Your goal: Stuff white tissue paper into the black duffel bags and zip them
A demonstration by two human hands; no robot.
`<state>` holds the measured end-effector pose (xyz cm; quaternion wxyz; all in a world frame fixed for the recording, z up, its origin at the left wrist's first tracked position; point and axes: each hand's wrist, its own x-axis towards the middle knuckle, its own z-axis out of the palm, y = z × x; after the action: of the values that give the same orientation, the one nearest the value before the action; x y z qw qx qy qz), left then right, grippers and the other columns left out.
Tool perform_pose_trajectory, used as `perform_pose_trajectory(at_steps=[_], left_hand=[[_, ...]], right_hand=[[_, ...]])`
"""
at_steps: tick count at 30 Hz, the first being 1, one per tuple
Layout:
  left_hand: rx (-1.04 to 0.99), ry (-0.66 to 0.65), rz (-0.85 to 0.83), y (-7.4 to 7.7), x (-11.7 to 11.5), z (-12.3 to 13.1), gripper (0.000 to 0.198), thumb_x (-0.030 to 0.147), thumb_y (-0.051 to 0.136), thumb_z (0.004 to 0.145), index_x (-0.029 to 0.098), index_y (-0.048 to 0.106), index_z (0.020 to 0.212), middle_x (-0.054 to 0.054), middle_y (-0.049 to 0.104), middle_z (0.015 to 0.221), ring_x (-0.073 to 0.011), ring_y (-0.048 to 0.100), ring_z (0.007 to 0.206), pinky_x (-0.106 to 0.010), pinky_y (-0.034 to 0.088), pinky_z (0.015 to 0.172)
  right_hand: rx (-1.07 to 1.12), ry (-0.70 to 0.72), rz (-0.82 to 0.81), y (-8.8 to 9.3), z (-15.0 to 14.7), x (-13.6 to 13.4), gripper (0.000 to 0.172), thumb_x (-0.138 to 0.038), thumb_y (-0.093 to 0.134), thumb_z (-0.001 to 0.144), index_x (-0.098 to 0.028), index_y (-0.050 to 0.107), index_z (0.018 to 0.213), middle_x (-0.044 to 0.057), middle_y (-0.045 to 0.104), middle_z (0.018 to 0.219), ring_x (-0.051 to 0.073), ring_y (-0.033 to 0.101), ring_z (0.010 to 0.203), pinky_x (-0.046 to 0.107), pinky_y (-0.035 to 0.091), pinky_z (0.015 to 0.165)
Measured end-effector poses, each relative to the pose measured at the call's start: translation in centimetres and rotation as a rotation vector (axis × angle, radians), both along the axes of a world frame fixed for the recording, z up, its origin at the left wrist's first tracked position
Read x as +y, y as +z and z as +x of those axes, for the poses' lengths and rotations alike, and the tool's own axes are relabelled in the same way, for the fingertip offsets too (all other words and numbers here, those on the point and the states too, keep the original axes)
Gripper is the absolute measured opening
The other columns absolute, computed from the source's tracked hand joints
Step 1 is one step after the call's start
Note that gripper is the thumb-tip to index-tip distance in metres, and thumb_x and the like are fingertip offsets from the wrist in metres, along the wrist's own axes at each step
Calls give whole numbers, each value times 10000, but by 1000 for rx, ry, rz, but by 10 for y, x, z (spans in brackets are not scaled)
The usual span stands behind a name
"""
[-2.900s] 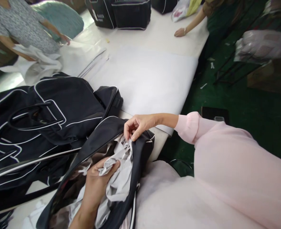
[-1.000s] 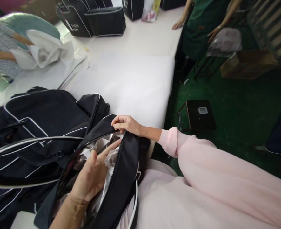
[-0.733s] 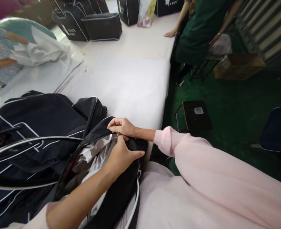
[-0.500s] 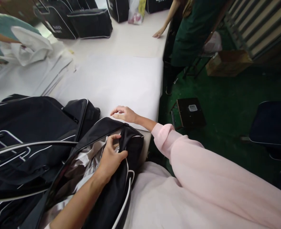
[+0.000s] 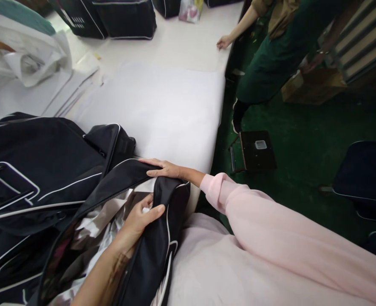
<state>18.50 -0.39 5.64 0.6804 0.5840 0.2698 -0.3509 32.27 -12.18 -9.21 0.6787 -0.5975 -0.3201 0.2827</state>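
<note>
In the head view, the left hand [image 5: 145, 219] is curled and it grasps the edge of the open black bag [image 5: 124, 178], with the fingers laid over the black panel. The right hand [image 5: 164, 168] is not clenched. It lies flat with long fingers along the upper edge of the same bag, and the pink sleeve [image 5: 216, 191] is folded back at the wrist. The bag lies on the near end of the bench [image 5: 175, 46], against the person's pink clothes, and its opening shows a shiny silver lining [image 5: 95, 225]. Just beside it on the left lies a second black bag [image 5: 41, 148] with white piping. Behind them is a wide white sheet [image 5: 152, 114], and at the far side stands a row of black cases [image 5: 125, 19]. White cloth [image 5: 36, 55] lies at the top left. A co-worker in green rests one hand [image 5: 224, 41] on the bench edge. On the green floor [image 5: 302, 191] stands a small dark stool [image 5: 254, 155].
</note>
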Motion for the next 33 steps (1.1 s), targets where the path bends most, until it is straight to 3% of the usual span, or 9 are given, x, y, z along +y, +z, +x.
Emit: perform_pose_trajectory(at_steps=[4, 8, 11, 18, 23, 27, 30, 33], left_hand=[[80, -150, 103, 3, -2, 14, 629, 481, 813, 716, 178, 592, 1221, -107, 718, 994, -270, 706, 861, -304, 581, 718], [166, 59, 119, 2, 3, 17, 559, 415, 801, 732, 167, 618, 1199, -107, 728, 890, -272, 709, 729, -345, 594, 651], [123, 189, 37, -3, 8, 9, 530, 378, 751, 778, 204, 592, 1253, -78, 728, 951, -267, 712, 813, -363, 604, 726], [102, 208, 77, -29, 2, -21, 593, 491, 686, 778, 134, 602, 1244, -113, 713, 998, -307, 667, 1014, -405, 574, 860], [18, 175, 117, -25, 11, -12, 494, 582, 668, 769, 164, 653, 1031, -66, 681, 797, -264, 670, 825, -366, 552, 734], [-374, -5, 541, -2, 29, -4, 388, 566, 630, 813, 179, 606, 796, -34, 626, 744, -210, 612, 737, -300, 481, 701], [-776, -90, 1033, 9, 46, -20, 280, 455, 560, 896, 190, 649, 908, -94, 648, 1005, -256, 603, 976, -345, 440, 904], [-973, -70, 1397, -1, 67, -47, 332, 438, 581, 893, 180, 669, 1083, -175, 578, 1207, -352, 487, 1185, -476, 294, 1072]], right_hand=[[51, 33, -43, -2, -9, 0, 679, -487, 560, 922, -232, 340, 1511, 80, 373, 1529, 210, 341, 1408, 351, 215, 1192], [87, 53, -69, -1, -11, 0, 704, -526, 550, 917, -241, 321, 1518, 65, 368, 1533, 198, 345, 1406, 331, 226, 1189], [125, 67, -56, 3, -10, 1, 690, -516, 554, 918, -249, 331, 1514, 56, 388, 1522, 192, 374, 1391, 316, 261, 1172], [140, 129, 58, 7, -6, 8, 726, -488, 650, 863, -236, 383, 1490, 58, 418, 1500, 208, 405, 1365, 305, 282, 1156], [185, 159, 54, 1, -2, 13, 718, -474, 643, 869, -230, 378, 1491, 60, 413, 1508, 215, 408, 1369, 329, 288, 1162], [267, 91, -3, 4, -8, -1, 706, -509, 641, 854, -200, 441, 1456, 85, 446, 1483, 233, 420, 1365, 376, 291, 1172], [251, 38, -50, 11, -11, -20, 646, -556, 616, 854, -192, 540, 1383, 93, 479, 1456, 237, 438, 1354, 398, 287, 1177], [141, -7, -86, 20, -18, -34, 592, -580, 609, 848, -189, 626, 1291, 100, 483, 1451, 219, 411, 1377, 365, 236, 1197]])
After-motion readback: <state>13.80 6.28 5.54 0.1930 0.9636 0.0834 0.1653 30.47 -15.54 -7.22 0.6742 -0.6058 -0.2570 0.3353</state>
